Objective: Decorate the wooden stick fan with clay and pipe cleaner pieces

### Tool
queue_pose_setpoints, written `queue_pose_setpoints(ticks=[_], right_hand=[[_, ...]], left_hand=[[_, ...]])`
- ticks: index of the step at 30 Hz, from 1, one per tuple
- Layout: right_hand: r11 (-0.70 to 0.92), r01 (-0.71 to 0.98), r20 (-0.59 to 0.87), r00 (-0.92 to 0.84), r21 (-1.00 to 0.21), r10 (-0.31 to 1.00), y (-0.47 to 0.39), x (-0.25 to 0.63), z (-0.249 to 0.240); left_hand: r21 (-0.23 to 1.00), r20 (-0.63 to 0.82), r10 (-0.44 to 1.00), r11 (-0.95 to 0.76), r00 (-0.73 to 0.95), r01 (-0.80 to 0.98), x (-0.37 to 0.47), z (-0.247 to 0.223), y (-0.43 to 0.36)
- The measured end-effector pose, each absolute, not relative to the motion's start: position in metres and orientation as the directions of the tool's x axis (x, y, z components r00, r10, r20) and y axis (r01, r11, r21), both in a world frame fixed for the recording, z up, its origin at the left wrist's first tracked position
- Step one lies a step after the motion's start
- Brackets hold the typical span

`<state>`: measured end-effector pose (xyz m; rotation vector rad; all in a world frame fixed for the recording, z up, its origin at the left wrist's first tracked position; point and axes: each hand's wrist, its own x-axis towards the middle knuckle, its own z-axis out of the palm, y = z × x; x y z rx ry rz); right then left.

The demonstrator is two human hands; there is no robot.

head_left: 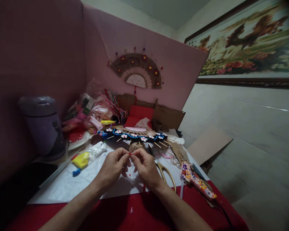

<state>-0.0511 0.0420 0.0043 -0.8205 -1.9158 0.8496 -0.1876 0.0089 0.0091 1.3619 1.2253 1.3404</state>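
My left hand (114, 165) and my right hand (145, 165) meet at their fingertips above the white sheet (69, 189). Both pinch a tiny red piece (130, 153) between thumb and forefinger; its exact shape is too small to tell. Just behind the fingers lies a ball of twine (136, 146). Beyond it rests a black fan (135, 137) with white flowers, a blue wavy line and thin sticks. Gold-handled scissors (167, 175) lie beside my right hand, partly hidden by it.
A flower-patterned glue gun (198, 183) lies at the right on the red cloth (125, 211). Yellow and blue clay (80, 162) is at the left, near a lidded purple container (44, 128). A decorated brown fan (137, 69) hangs on the pink panel (175, 70).
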Motion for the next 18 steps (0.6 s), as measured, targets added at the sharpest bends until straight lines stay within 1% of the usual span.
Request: queue_pose_setpoints(ticks=[3,5,7,10,13,18], right_hand=[[0.678,0.289,0.521,-0.462,-0.676,0.717,0.04,-0.05,0.007],[0.738,0.308,0.558,-0.499,-0.6,0.663,0.039,-0.049,0.008],[0.765,0.314,0.564,-0.531,-0.563,0.633,0.039,-0.048,0.009],[0.777,0.324,0.551,-0.563,-0.54,0.617,0.039,-0.046,0.009],[0.768,0.347,0.523,-0.576,-0.539,0.628,0.039,-0.046,0.009],[0.76,0.421,0.529,-0.547,-0.496,0.649,0.038,-0.052,0.006]], left_hand=[[0.934,0.251,0.966,-0.224,-0.064,0.277,-0.188,0.01,0.004],[0.857,0.318,0.947,-0.268,-0.042,0.441,-0.189,0.011,0.001],[0.767,0.356,0.934,-0.283,-0.015,0.576,-0.19,0.014,-0.001],[0.648,0.356,0.934,-0.246,-0.001,0.721,-0.192,0.018,-0.002],[0.576,0.348,0.937,-0.229,0.018,0.784,-0.191,0.019,-0.002],[0.562,0.37,0.928,-0.252,0.033,0.788,-0.186,0.01,-0.002]])
